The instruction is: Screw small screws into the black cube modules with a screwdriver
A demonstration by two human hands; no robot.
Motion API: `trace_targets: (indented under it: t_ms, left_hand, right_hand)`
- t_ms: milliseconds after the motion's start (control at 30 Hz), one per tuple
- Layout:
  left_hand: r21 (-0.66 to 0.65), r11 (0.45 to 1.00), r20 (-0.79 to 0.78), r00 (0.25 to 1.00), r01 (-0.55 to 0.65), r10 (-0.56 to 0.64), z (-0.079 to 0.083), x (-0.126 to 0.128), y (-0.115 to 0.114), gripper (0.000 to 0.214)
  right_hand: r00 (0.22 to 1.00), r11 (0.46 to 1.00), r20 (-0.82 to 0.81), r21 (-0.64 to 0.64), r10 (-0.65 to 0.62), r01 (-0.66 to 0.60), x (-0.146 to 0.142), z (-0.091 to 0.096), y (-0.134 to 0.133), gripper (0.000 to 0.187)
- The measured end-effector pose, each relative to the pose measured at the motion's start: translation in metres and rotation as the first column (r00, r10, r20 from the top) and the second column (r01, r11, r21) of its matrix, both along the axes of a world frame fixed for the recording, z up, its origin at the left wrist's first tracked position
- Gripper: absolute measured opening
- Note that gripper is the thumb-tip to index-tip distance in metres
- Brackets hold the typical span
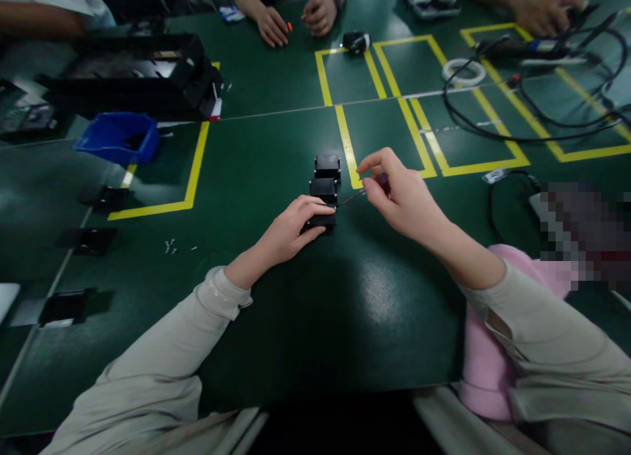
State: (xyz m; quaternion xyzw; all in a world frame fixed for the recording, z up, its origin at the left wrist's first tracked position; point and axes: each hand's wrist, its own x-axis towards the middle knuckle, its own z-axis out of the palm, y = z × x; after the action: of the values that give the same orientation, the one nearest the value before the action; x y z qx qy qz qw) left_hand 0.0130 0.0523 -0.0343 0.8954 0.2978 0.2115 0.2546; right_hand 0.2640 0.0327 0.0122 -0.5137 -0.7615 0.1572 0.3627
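Observation:
Three small black box-shaped parts stand in a row on the green table [276, 323]. My left hand [293, 228] is closed over the nearest black part [321, 222], pressing it to the table. The middle black part [324, 189] and the far black part [328, 166] stand just beyond it. My right hand [397, 192] pinches a thin screwdriver [353, 196], whose tip points left at the nearest part.
A blue bin [118, 136] and a large black tray [133, 77] stand at the back left. Flat black pieces [89, 239] lie along the left side, with small screws [170, 246] nearby. Cables [532, 106] and a tape roll [463, 71] lie at the back right. Other people's hands [296, 21] rest at the far edge.

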Motion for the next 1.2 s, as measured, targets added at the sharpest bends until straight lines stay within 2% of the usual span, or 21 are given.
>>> trace_targets:
  t_ms: [233, 333, 633, 733, 1000, 1100, 1200]
  left_hand:
    - [-0.007, 1.0, -0.007, 1.0, 0.0, 0.0, -0.0008, -0.001, 0.0002, 0.031]
    - [-0.006, 1.0, -0.006, 1.0, -0.001, 0.001, -0.0008, -0.001, 0.0001, 0.031]
    - [-0.015, 1.0, -0.007, 1.0, -0.003, 0.003, -0.0005, -0.0008, 0.0002, 0.031]
    - [-0.012, 1.0, -0.007, 1.0, -0.005, 0.005, -0.0006, -0.001, 0.0002, 0.03]
    - [-0.012, 1.0, -0.01, 1.0, -0.004, 0.004, -0.0011, -0.0009, 0.0002, 0.03]
    - [-0.01, 1.0, -0.005, 1.0, 0.0, 0.0, -0.0012, -0.0008, -0.0002, 0.031]
    - [-0.007, 1.0, -0.001, 1.0, 0.002, -0.002, -0.0007, -0.0008, -0.0003, 0.031]
  right_hand:
    - [1.0, 1.0, 0.015, -0.012, 0.004, -0.004, 0.0009, -0.0002, 0.0008, 0.01]
    - [1.0, 1.0, -0.001, -0.008, 0.01, -0.01, 0.0011, 0.0, 0.001, 0.015]
    - [1.0, 1.0, 0.003, -0.026, -0.001, 0.001, 0.0018, 0.0007, 0.0005, 0.008]
    - [1.0, 1.0, -0.024, -0.028, 0.013, -0.014, 0.0014, 0.0003, 0.0005, 0.014]
    - [1.0, 1.0, -0.007, -0.02, -0.007, 0.006, 0.0014, -0.0013, 0.0007, 0.008]
    - [1.0, 1.0, -0.029, -0.001, 0.01, -0.01, 0.0008, -0.0016, 0.0003, 0.014]
    - [1.0, 1.0, -0.03, 0.0, 0.002, -0.002, 0.0007, -0.0008, 0.0002, 0.008]
